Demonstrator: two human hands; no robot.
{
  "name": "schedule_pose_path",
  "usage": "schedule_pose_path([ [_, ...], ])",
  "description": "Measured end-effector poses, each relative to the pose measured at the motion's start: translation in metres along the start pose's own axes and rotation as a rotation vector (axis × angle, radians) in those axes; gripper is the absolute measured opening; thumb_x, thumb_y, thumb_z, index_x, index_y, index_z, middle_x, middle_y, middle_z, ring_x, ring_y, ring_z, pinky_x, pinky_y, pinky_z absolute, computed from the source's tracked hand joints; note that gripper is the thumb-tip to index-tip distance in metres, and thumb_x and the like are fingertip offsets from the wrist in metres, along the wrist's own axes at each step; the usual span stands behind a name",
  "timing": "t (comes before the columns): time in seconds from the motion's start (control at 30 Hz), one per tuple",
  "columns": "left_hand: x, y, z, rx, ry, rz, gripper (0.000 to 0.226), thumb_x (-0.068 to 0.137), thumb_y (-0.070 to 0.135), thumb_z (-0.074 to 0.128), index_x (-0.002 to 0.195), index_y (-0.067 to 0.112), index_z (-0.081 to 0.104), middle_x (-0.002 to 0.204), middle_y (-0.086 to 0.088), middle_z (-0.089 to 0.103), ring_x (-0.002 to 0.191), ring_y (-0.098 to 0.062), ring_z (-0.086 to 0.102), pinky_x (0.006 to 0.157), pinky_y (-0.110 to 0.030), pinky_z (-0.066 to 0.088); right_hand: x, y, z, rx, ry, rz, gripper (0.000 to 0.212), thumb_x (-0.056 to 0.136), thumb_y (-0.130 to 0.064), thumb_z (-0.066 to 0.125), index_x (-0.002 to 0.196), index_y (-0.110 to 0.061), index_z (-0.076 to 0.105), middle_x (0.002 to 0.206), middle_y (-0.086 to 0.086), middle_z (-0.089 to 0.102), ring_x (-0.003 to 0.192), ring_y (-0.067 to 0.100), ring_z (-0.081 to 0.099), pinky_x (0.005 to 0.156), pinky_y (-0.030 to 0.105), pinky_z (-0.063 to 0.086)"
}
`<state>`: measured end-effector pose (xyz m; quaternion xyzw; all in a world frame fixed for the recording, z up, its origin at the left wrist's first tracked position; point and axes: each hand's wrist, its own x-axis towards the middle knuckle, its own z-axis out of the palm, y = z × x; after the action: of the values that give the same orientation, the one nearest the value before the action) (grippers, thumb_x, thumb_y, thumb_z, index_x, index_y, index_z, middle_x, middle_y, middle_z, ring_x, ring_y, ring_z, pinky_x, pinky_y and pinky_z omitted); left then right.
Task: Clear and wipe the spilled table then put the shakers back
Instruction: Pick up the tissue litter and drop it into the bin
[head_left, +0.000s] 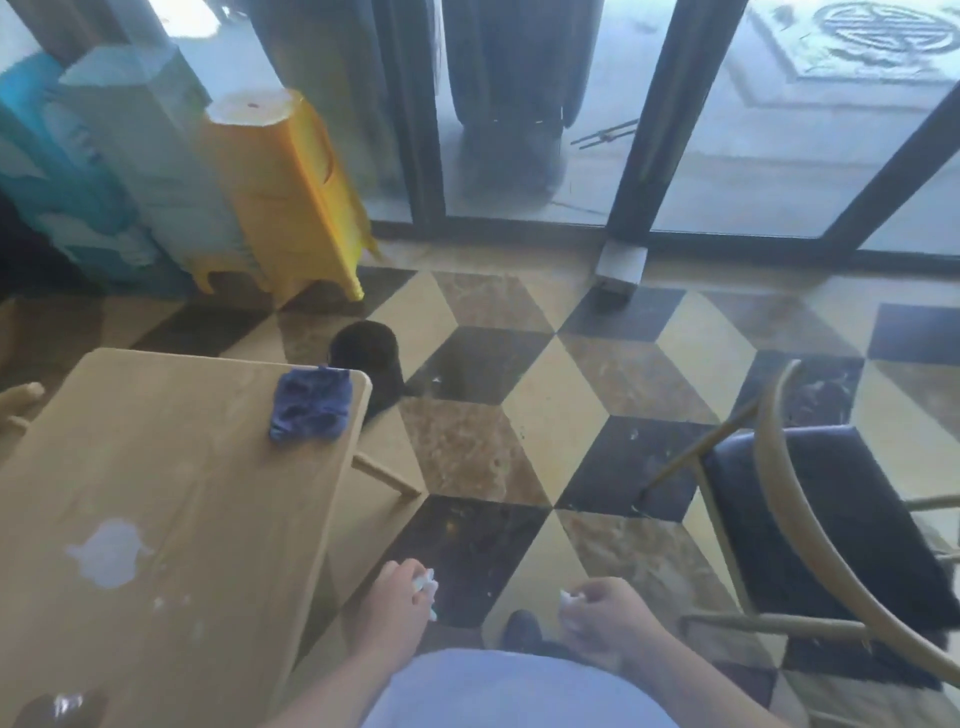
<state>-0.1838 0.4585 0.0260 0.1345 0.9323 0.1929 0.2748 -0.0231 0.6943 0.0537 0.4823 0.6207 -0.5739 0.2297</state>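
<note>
A wooden table (208, 493) fills the lower left. A white spill (109, 553) with small flecks beside it lies on its near part. A crumpled blue cloth (310, 404) rests at the table's far right corner. Off the table's right edge, over the floor, my left hand (397, 597) grips a small white object that sticks out between its fingers. My right hand (605, 616) is curled round another small white object; what these objects are is too blurred to tell.
A black bin (371, 358) stands on the floor past the table's far corner. Stacked yellow stools (280, 192) and pale blue ones (140, 156) line the back left. A dark-cushioned wooden chair (831, 519) is at right. Glass doors (519, 104) run along the back.
</note>
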Motion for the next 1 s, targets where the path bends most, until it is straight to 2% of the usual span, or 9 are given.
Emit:
schedule_pose_path([
  [0.1,0.014,0.012,0.001,0.020,0.003,0.000,0.010,0.094,0.038,0.054,0.085,0.033,0.053,0.091,0.013,0.052,0.071,0.005,0.058,0.074,-0.038,0.057,0.015,0.006,-0.016,0.002,0.135,0.035,0.023,0.094,-0.020,0.066,0.083,-0.001,0.073,0.054,0.003,0.060,0.045,0.016,0.050,0.049,0.021,0.043],
  [0.2,0.032,0.021,-0.009,-0.013,0.026,-0.014,0.013,0.092,0.034,0.057,0.081,0.027,0.056,0.088,0.009,0.054,0.069,-0.003,0.058,0.071,-0.039,0.054,0.027,-0.004,-0.017,0.029,0.207,0.130,0.012,0.094,-0.022,0.065,0.095,-0.011,0.069,0.054,0.002,0.063,0.041,0.012,0.055,0.043,0.016,0.043],
  [0.3,0.062,0.029,-0.017,-0.004,-0.002,-0.036,0.016,0.091,0.034,0.058,0.077,0.026,0.056,0.088,0.009,0.054,0.064,-0.001,0.060,0.068,-0.036,0.052,0.050,-0.021,-0.021,-0.073,0.214,0.115,0.020,0.097,-0.030,0.058,0.081,-0.019,0.063,0.054,-0.004,0.063,0.034,0.000,0.053,0.040,0.011,0.040],
  [0.37,0.094,0.041,-0.023,-0.026,-0.045,-0.029,0.015,0.090,0.031,0.058,0.076,0.027,0.056,0.092,0.008,0.054,0.066,0.005,0.059,0.062,-0.031,0.049,0.063,-0.040,-0.027,-0.143,0.212,0.102,0.026,0.097,-0.031,0.056,0.079,-0.018,0.069,0.053,-0.003,0.064,0.041,0.002,0.056,0.045,0.012,0.043],
  [0.5,0.179,0.076,-0.054,-0.149,-0.110,0.013,0.010,0.088,0.008,0.060,0.080,0.013,0.061,0.095,-0.009,0.056,0.054,-0.004,0.055,0.051,-0.012,0.043,0.089,-0.084,-0.048,-0.230,0.241,0.125,0.037,0.097,-0.035,0.052,0.075,-0.010,0.069,0.063,-0.001,0.068,0.060,0.013,0.060,0.057,0.022,0.044],
  [0.6,0.231,0.095,-0.079,-0.126,-0.132,0.040,0.010,0.090,0.014,0.058,0.088,0.006,0.062,0.091,-0.005,0.056,0.061,-0.003,0.049,0.045,-0.015,0.036,0.106,-0.127,-0.066,-0.232,0.305,0.118,0.026,0.093,-0.039,0.054,0.086,-0.016,0.065,0.083,0.002,0.070,0.076,0.018,0.065,0.071,0.034,0.053],
  [0.77,0.294,0.098,-0.098,-0.104,-0.136,0.017,0.007,0.088,0.025,0.056,0.082,0.022,0.058,0.093,-0.001,0.055,0.078,-0.020,0.057,0.072,-0.037,0.053,0.138,-0.208,-0.076,-0.137,0.398,0.089,0.016,0.088,-0.031,0.055,0.097,-0.019,0.058,0.095,0.003,0.064,0.088,0.024,0.062,0.081,0.045,0.055],
  [0.87,0.309,0.107,-0.110,-0.192,-0.047,-0.011,0.007,0.089,0.026,0.057,0.083,0.023,0.058,0.093,-0.001,0.054,0.077,-0.021,0.057,0.072,-0.039,0.054,0.152,-0.254,-0.071,-0.266,0.401,0.028,0.006,0.086,-0.023,0.055,0.092,-0.023,0.058,0.089,-0.001,0.065,0.084,0.021,0.063,0.075,0.040,0.053],
  [1.0,0.331,0.112,-0.129,-0.306,0.043,-0.075,0.005,0.090,0.022,0.058,0.091,0.017,0.061,0.101,-0.001,0.052,0.079,-0.022,0.057,0.071,-0.036,0.051,0.179,-0.324,-0.058,-0.523,0.304,-0.113,0.017,0.087,-0.013,0.052,0.101,-0.021,0.059,0.097,0.000,0.065,0.089,0.023,0.062,0.077,0.038,0.051],
])
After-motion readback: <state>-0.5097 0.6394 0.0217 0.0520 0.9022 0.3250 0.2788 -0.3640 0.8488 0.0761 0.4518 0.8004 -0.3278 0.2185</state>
